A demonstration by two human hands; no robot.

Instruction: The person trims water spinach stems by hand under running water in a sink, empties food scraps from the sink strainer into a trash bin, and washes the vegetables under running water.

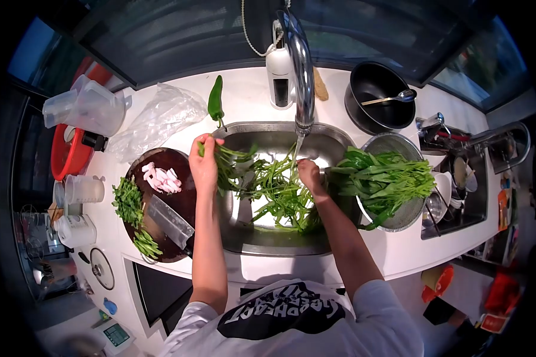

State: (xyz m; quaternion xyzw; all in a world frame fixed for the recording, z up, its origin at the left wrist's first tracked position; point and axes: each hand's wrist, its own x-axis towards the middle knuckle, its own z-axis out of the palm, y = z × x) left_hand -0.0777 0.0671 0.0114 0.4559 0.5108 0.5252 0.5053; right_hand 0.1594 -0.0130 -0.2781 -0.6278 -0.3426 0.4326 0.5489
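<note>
now the left hand [203, 163] grips a bunch of greens [235, 166] by the stems, leaves trailing rightward toward the right hand [309, 175], whose fingers close on more greens in the sink [280, 241].

left hand [203, 163] raised and clenched, right hand [310, 174] lowered

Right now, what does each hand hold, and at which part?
The left hand grips leafy greens by the stem ends. The right hand rests in them; its grip cannot be told.
</note>
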